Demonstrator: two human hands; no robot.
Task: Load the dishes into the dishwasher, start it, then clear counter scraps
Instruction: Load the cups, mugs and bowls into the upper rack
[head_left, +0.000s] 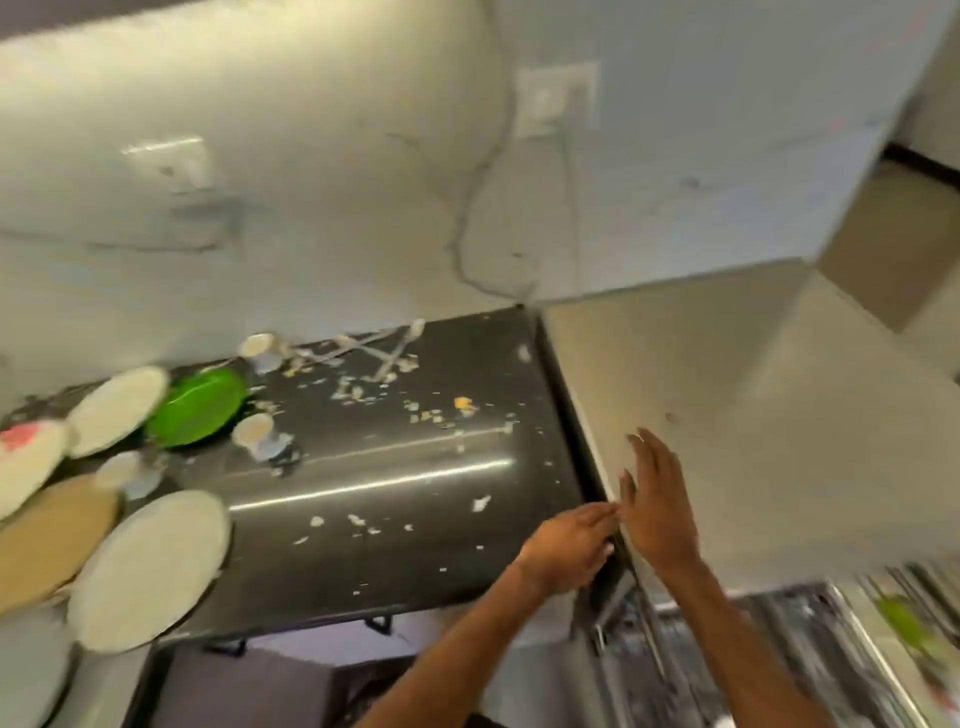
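dishwasher rack (769, 654): lowest on the right; shiny wires, very blurry; a green thing (901, 621) inside.
left hand (566, 545): fingers stretched out, holding nothing; tips at the crack between the black surface (395, 519) and the grey top (727, 405).
right hand (655, 514): flat, fingers straight and close together, holding nothing; over the near edge of the grey top, just beside the left hand.
grey top: pale and flat, right of the black surface.
black surface: shiny, dotted with little pale scraps (358, 522); one yellow scrap (464, 403) farther back.
dishes: all on the left side of the black surface, well apart from both hands.
near white plate (150, 566): sticking out over the front edge.
brown plate (52, 535): just left of it, touching it.
small cup (124, 473): behind those two plates, blurry.
plate with a red mark (26, 457): far left; mark too blurry to read.
second white plate (117, 410): farther back, next to the green plate (200, 408).
middle cup (257, 434): just right of the green plate.
back cup (257, 345): near the wall.
spoons or forks (363, 348): crossed by the wall, among scraps; too blurry to tell which.
wall (311, 234): pale, with two switch plates (171, 161) (558, 98) and a thin cord (467, 218) hanging down to the back corner.
floor (893, 223): brown, far right, past the wall.
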